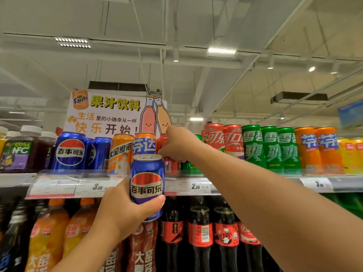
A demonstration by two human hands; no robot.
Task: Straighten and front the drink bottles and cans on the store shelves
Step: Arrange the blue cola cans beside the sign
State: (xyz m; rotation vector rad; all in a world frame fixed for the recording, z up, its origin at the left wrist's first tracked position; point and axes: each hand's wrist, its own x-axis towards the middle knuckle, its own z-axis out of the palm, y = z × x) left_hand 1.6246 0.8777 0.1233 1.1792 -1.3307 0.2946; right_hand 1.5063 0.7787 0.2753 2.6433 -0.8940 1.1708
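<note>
On the far left of the top shelf (17, 178) stand dark juice bottles (21, 148) with white caps, then blue Pepsi cans (69, 151) facing forward. Next to them sit an orange can (119, 154) and an orange Fanta can (145, 144). My left hand (125, 209) holds a blue Pepsi can (147, 185) upright in front of the shelf edge, fingers behind it and thumb curled round the lower front, label facing me. My right hand (176, 144) reaches over the shelf to a small red can (170, 165) set back among the others; the fingers curl down at its top, though I cannot tell if they grip it. Further right stand tall red Coca-Cola cans (224, 139), green Sprite cans (271, 147), and more orange Fanta cans (318, 148). Below, the lower shelf carries orange drink bottles (49, 236) and dark cola bottles (200, 234).
</note>
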